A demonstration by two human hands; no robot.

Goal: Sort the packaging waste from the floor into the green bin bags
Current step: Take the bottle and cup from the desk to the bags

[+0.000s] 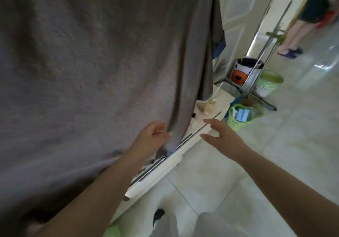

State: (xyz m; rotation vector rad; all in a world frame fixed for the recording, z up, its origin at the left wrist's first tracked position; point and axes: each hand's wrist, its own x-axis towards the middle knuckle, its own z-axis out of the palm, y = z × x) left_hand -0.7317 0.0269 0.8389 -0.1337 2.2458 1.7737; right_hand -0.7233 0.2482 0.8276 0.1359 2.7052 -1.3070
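Tiles (286, 163), pale and glossy, cover the floor you are looking down on, with bright glare toward the upper right. A large grey cloth (95, 68) hangs right in front of you and fills the left and middle of the view, hiding whatever lies behind it. Under its lower edge a low white tabletop (185, 145) runs diagonally, a thin metal rail along its top and a few small blurred things near its far end.

Your left hand (152, 137) is at the cloth's lower hem, fingers curled and pinching a fold of it. Your right hand (220, 136) hovers just beside the tabletop's edge with fingers straight and spread, holding nothing.

Past the far end of the tabletop, a green basket lined with a green bin bag (242, 115) stands on the floor, a blue packet and white scraps showing inside. Farther back is a second basket (266, 84), white below and green-lined at the rim, next to a dark bucket (247, 68) with an orange thing beside it. Metal legs of a drying rack (260, 68) cross between them. Another person's legs (293, 33) stand at the upper right near a white door (238, 7).

Open floor lies to your right and ahead of the tabletop; the cloth blocks the left.
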